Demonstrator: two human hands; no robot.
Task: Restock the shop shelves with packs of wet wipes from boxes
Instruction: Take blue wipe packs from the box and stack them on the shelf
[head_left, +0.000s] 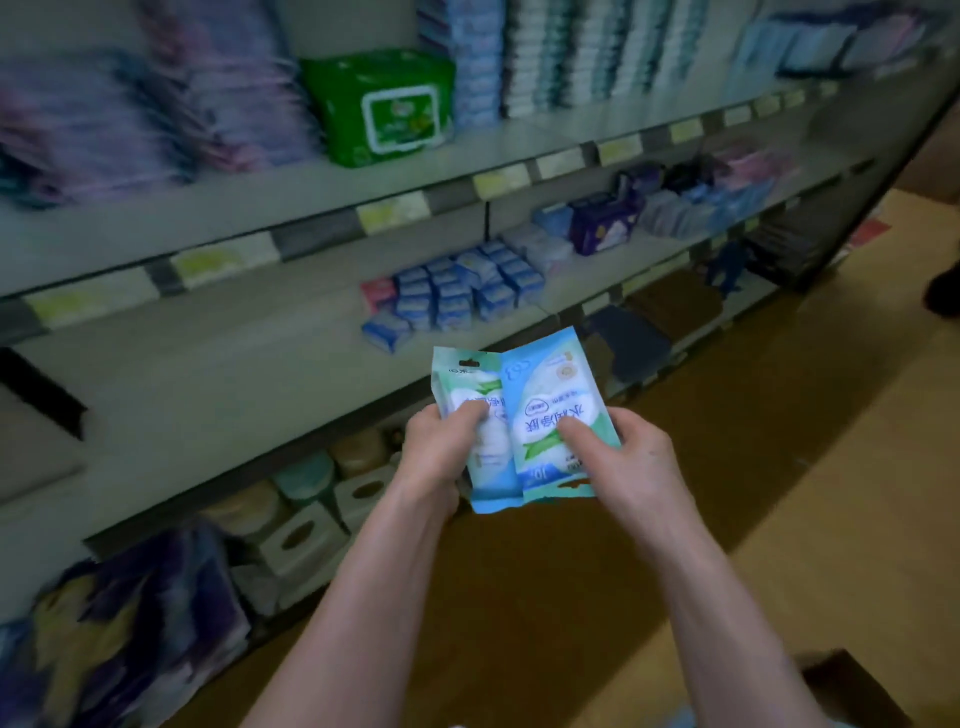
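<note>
Two packs of wet wipes are held in the air in front of the shelves, not yet put down. The left hand (441, 447) grips the left pack (460, 384): the thumb presses on the front, and the other fingers go behind it, where I cannot see them. The right hand (631, 452) pinches the right pack (550, 400) in the same way. The right pack lies partly over the left one, and their edges touch. I think the person holds them side by side like this to line them up, so that both can go on the shelf together.

The packs hang just before the edge of the middle shelf (208, 374). This shelf has a wide bare part on the left, and a group of small blue packs (457, 296) stands further back on the right. The bare part is probably where the wipes should go, but this is only my judgement. On the upper shelf there is a green pack (384, 104). The picture is blurred at the sides, so the other goods are hard to name.
</note>
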